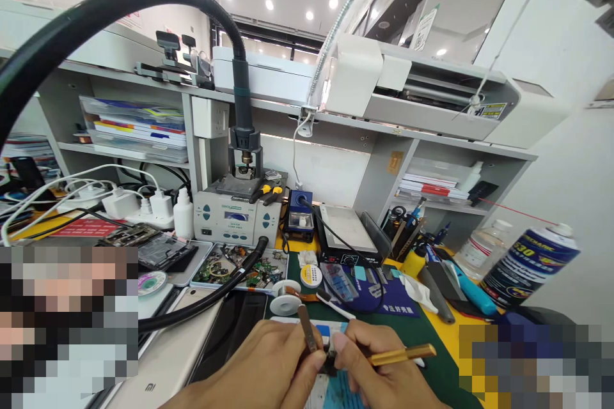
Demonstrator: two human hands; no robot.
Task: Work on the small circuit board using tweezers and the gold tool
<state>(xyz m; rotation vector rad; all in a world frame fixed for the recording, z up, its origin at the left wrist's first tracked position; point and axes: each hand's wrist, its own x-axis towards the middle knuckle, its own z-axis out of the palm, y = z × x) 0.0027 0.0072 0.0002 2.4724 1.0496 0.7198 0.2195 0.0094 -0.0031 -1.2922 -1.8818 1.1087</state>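
My left hand (283, 358) pinches a flat metal tool (306, 327) between thumb and fingers; it looks like the back end of tweezers, and its lower end is hidden. My right hand (378, 361) is closed around a slim gold-coloured handle (405, 354) that points out to the right, its working tip out of sight. Between the fingertips sits a small dark part (330, 359), too covered to name. A blue-and-white item (324, 332) shows just behind it. Printed paper (338, 390) lies under both hands on the green mat (407, 332).
A solder wire spool (286, 298) stands just ahead. Farther back are a tray of circuit boards (283, 262), a hot-air station (240, 220) and a hot plate (350, 230). Phones (167, 345) lie left under a black hose (201, 307). A spray can (530, 265) stands right.
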